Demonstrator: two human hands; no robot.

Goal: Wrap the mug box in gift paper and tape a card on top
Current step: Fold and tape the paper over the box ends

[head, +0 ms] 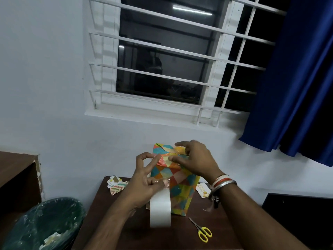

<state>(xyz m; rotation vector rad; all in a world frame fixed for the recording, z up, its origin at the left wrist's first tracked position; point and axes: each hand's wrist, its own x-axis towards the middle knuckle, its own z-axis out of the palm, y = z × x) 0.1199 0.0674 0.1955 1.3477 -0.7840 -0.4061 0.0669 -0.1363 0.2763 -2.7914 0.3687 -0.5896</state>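
Figure: the working surface and the room, with every position given relative to the mug box [178, 186].

The mug box, covered in multicoloured check gift paper, stands upright near the back edge of a dark brown wooden bench [111, 222], close to the wall [45, 87].

The right hand [196, 159] lies over the top of the box, its curved fingers and thumb gripping the glossy folded paper there. Bangles [222, 184] circle its wrist.

The left hand [144, 181] is at the left face of the box. Its lower fingers and thumb pinch a white tape roll [160, 208], which hangs in front of the box's lower left corner, while its forefinger curls up towards the box's top edge.

A small card [202, 190] lies on the bench just right of the box, partly hidden by the right wrist. Yellow-handled scissors [201, 230] lie in front and to the right. Crumpled paper scraps [116, 185] sit to the left, at the bench corner.

Further left and lower, a lined bin [45, 219] holds scraps, and a brown cabinet [16, 170] stands against the wall. Above the box is a dark window [162, 60] with a white grille. A blue curtain [297, 87] hangs to the upper right.
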